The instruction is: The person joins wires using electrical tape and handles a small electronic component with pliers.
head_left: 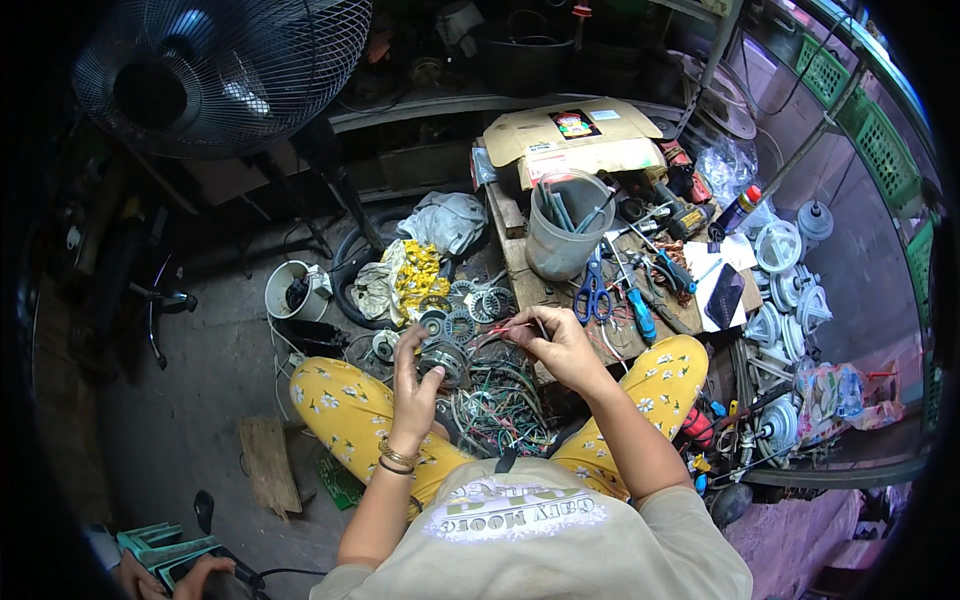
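Observation:
I sit with both hands over a heap of tangled coloured wires [500,405] between my knees. My left hand [408,385] is at the heap's left side, its thumb on the edge of a round metal motor part [448,365] and its fingers curved around the far side. My right hand [558,345] is closed in a pinch on thin red wire [497,329], to the right of the motor part. Several slotted grey rings [487,305] lie just beyond my hands. Where the red wire's other end goes is hidden among the parts.
A low wooden bench [535,292] at the right carries a plastic bucket [568,225], scissors [593,290], a screwdriver [641,315], and a phone [724,296]. White plastic parts [790,320] pile up beyond it. At left stand a fan [220,70] and white pail [290,290]; another person's hands [190,580] show lower left.

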A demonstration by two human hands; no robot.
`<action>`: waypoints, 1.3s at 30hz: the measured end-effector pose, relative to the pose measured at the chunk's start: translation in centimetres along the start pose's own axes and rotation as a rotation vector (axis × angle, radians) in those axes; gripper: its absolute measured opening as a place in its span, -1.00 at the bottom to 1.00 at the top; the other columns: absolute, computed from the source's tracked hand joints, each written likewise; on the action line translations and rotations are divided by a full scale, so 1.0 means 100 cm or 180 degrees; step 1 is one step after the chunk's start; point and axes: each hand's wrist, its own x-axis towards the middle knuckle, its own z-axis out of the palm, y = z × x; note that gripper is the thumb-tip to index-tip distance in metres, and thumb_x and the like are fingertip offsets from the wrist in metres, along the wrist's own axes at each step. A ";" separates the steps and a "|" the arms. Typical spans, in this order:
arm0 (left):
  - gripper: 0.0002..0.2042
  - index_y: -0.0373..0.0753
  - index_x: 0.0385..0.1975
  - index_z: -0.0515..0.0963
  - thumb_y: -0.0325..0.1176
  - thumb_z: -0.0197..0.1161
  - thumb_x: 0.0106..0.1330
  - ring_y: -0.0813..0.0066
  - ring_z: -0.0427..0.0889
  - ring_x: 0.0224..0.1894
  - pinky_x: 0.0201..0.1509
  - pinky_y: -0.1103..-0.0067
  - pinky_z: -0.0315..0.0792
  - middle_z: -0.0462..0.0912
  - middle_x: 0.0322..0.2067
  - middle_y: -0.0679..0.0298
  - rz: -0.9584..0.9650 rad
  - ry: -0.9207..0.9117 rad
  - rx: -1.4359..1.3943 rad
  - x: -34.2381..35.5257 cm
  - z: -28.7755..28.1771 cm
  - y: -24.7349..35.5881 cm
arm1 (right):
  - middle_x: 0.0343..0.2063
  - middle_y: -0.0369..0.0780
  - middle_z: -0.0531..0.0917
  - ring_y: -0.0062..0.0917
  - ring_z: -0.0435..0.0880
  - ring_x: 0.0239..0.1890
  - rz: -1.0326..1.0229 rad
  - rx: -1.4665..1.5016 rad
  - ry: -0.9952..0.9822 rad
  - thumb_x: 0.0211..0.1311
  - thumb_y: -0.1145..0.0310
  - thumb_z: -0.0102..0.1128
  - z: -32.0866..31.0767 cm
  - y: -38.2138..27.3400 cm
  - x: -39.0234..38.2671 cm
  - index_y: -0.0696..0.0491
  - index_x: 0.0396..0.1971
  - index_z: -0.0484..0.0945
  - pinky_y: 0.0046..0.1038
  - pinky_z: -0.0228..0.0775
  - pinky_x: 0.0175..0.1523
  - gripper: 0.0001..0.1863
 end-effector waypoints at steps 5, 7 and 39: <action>-0.50 -0.40 0.05 0.32 -0.12 0.09 0.26 0.26 0.40 0.09 0.21 0.40 0.24 0.44 0.01 0.04 0.0710 -0.0461 0.0690 0.028 0.019 0.083 | -0.61 -0.08 0.60 -0.49 0.57 -0.58 0.0092 -0.1128 -0.0133 -0.07 0.58 0.10 0.000 -0.022 -0.008 0.13 -0.32 0.62 -0.48 0.39 -0.35 -0.75; -0.57 -0.38 -0.06 0.39 -0.08 0.04 0.33 0.35 0.56 -0.14 0.03 0.47 0.41 0.56 -0.18 0.11 0.0138 -0.0814 -0.0052 0.036 0.029 0.081 | -0.56 -0.04 0.61 -0.35 0.62 -0.52 -0.0143 -0.1202 -0.0157 -0.14 0.58 0.10 0.002 -0.029 -0.011 0.12 -0.32 0.62 -0.41 0.41 -0.32 -0.71; -0.90 -0.32 -0.38 0.38 -0.45 0.03 0.36 0.58 0.54 -0.43 -0.33 0.66 0.42 0.57 -0.44 0.29 -0.0065 -0.1238 -0.0833 0.018 0.035 0.079 | -0.60 -0.40 0.49 -0.80 0.39 -0.59 0.1414 0.2417 -0.1003 0.15 0.28 0.24 -0.030 -0.020 -0.004 0.07 -0.39 0.53 -0.74 0.19 -0.49 -0.82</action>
